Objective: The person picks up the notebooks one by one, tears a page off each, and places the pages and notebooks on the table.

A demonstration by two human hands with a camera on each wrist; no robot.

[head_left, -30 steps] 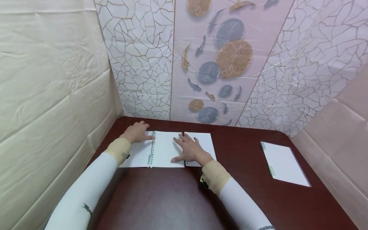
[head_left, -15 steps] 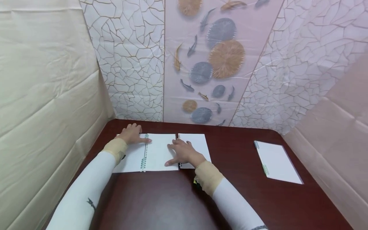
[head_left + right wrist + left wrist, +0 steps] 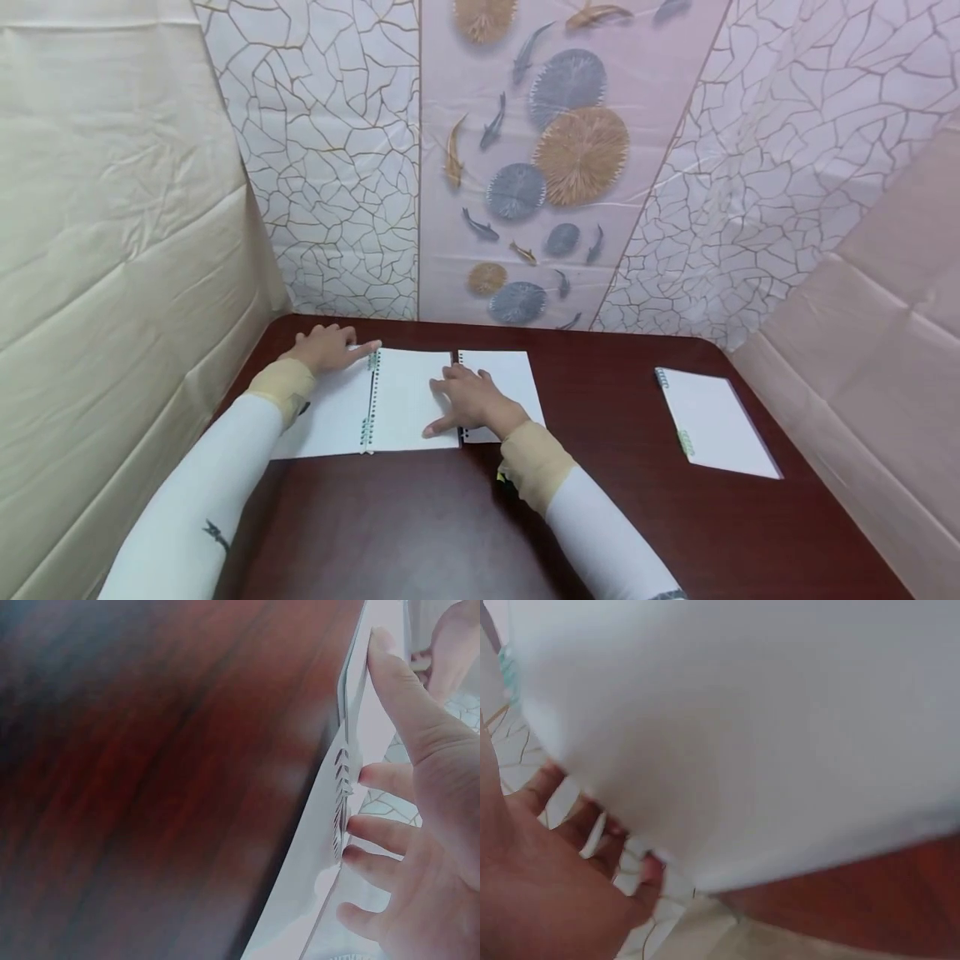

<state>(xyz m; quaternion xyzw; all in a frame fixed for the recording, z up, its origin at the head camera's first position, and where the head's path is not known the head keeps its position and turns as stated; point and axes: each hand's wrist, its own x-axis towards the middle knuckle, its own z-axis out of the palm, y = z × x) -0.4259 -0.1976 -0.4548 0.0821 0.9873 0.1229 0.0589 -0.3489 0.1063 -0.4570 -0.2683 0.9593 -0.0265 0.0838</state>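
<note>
In the head view a spiral notebook with green rings (image 3: 366, 432) lies spread on the dark red-brown table, one white page (image 3: 330, 422) left of its binding and another white page (image 3: 408, 400) right of it. A second white notebook (image 3: 502, 375), with black rings, lies close against its right side. My left hand (image 3: 322, 348) is at the left page's far edge, thumb stretched toward the top of the green rings; the left wrist view has its fingertips along the page edge. Fingers spread, my right hand (image 3: 472, 400) rests across the right page and the black-ringed binding.
Apart at the right lies another white notebook (image 3: 720, 421) with blue and green rings. The table (image 3: 375, 533) meets a patterned backdrop (image 3: 345, 167) behind, and cream cloth hangs (image 3: 135, 250) at the left.
The head view has swung slightly right. My left hand has shifted left, its thumb now pointing up to the top of the green rings. The right hand stays over the black-ringed binding.
</note>
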